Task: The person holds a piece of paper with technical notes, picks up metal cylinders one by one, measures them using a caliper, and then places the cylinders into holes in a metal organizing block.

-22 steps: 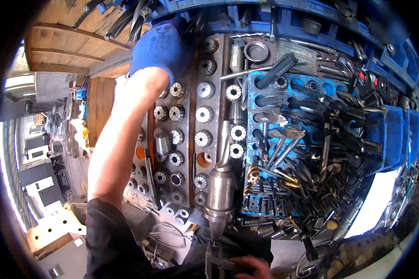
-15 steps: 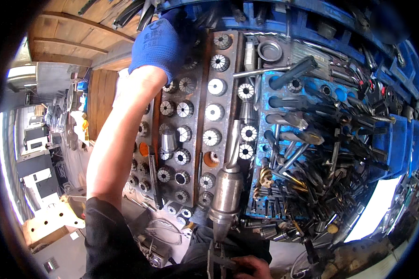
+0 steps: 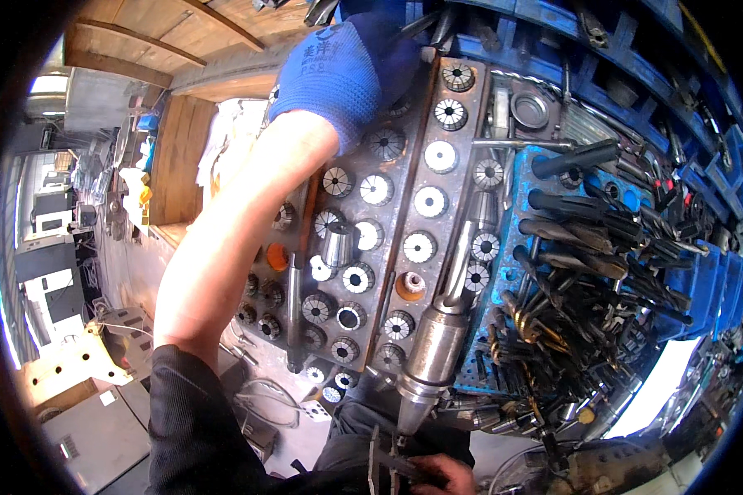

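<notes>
My left hand, in a blue knit glove, reaches over the far end of a metal rack holding rows of slotted round collets. Its fingers are dark and hidden beyond the back of the glove, so their grip does not show. At the bottom edge my bare right hand has its fingers curled round something dark and partly cut off. Just above it stands a steel tool holder, tapered end down, with a fluted drill bit pointing up from it. One tapered collet stands on the rack.
A blue block on the right carries many drill bits. Blue bins line the far side. A dark rod lies across the rack's near part. Wooden boards are at the left, and a white sheet at the right.
The view has shifted, so the rack and tool holder appear farther right. My left glove remains over the rack's far end. My right hand stays by the tool holder's lower end.
</notes>
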